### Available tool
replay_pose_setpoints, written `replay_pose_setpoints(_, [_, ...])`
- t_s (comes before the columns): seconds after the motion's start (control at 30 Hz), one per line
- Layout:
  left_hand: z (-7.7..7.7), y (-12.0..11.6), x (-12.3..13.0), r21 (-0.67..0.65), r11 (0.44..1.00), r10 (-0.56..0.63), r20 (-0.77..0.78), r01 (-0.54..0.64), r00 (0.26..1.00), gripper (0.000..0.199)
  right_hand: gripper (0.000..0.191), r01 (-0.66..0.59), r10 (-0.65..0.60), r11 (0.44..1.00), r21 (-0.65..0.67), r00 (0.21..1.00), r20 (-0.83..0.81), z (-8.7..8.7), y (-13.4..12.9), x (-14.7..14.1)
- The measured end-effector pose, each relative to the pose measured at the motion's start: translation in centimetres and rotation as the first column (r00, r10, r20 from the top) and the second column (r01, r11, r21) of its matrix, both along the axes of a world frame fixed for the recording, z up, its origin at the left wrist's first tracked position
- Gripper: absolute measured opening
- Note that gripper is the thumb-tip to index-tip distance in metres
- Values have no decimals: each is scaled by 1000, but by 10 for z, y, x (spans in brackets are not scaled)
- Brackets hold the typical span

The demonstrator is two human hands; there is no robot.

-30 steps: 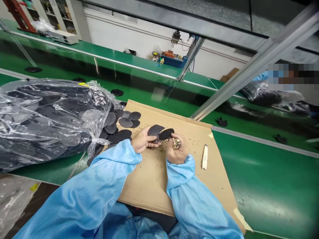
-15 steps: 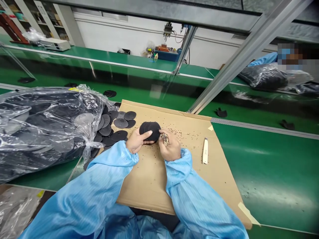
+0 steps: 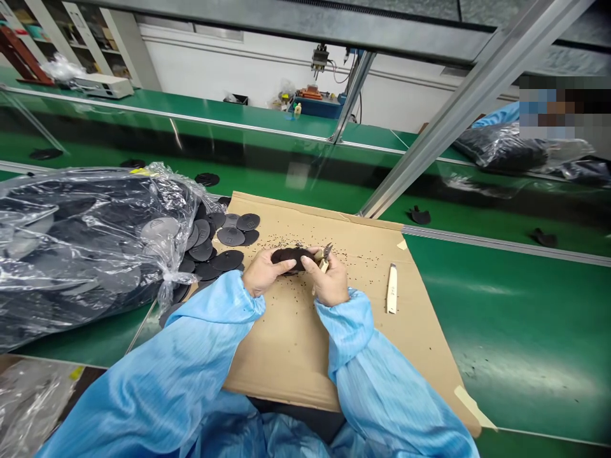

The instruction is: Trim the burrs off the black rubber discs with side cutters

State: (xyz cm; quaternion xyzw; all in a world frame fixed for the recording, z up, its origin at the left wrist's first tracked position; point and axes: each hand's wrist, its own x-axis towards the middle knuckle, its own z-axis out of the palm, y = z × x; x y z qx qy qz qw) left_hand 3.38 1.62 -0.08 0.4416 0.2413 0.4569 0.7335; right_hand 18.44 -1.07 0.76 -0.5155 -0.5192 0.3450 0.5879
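Note:
A few overlapping black discs (image 3: 292, 259) are held above the cardboard, seen nearly edge-on. My left hand (image 3: 264, 270) is closed on their left side, thumb on top. My right hand (image 3: 329, 280) pinches their right edge between thumb and fingers. It also keeps small nippers (image 3: 326, 254) tucked in the fingers, their dark tip pointing up and away; part of the handles is hidden. Loose black discs (image 3: 229, 259) lie heaped left of my hands, some with a raised mark. Tiny black bits are scattered over the cardboard sheet (image 3: 281, 343) around my hands.
A knotted clear plastic bag (image 3: 95, 248) full of discs fills the left. A pale-handled cutter (image 3: 392, 288) lies on the cardboard at right. Beyond the sheet, a metal post (image 3: 458, 121) slants upward from the green bench (image 3: 520, 299). Another person's blue sleeve (image 3: 499, 114) shows at far right.
The discs have tipped from facing me to nearly edge-on. My right thumb has moved onto them, and the nippers have turned in the hand with their tip now upward.

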Motion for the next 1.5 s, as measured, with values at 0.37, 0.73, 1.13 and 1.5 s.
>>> replay_pose_setpoints(0.37, [1,-3,4,-4,1000,7,14,-7,1000,41,44,41,-57,995,-95,983,-174,1,2,-2])
replay_pose_setpoints(0.73, [1,4,-4,-231,972,0,137,32,991,39,30,-82,75,989,125,995,61,-1,-9,-8])
replay_pose_setpoints(1.13, [10,-2,-10,-324,915,-192,177,241,965,41,11,-173,-32,902,396,887,460,7,-17,-10])
replay_pose_setpoints(1.5, [6,-1,-9,-280,931,-219,92,236,971,47,13,-204,-83,856,474,852,518,5,-17,-8])
